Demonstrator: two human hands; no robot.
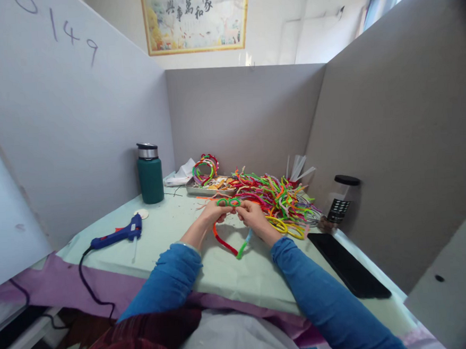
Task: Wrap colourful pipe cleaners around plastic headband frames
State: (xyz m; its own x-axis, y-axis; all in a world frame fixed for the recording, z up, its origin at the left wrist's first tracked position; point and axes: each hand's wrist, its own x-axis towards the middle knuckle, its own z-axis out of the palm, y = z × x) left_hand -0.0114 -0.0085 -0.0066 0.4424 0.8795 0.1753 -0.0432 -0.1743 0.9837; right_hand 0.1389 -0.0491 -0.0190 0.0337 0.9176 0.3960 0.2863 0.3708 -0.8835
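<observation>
Fingers closed, my left hand [214, 212] and my right hand [252, 214] meet at the middle of the table. Between them they pinch a green pipe cleaner [234, 201] bent into small loops. Below the hands hangs or lies a multicoloured pipe cleaner shape [227, 245], red and orange on the left, green and pale blue on the right, coming to a point near me. Its upper part is hidden by my fingers, so I cannot tell how it joins the green loops.
A large heap of colourful pipe cleaners [274, 193] lies beyond my right hand. Behind is a metal tray [194, 190] with pipe cleaner rings [204, 171]. A green bottle [151, 180] and a blue glue gun [117, 234] are left; a black phone-like slab [347, 265] and a jar [341, 201] are right.
</observation>
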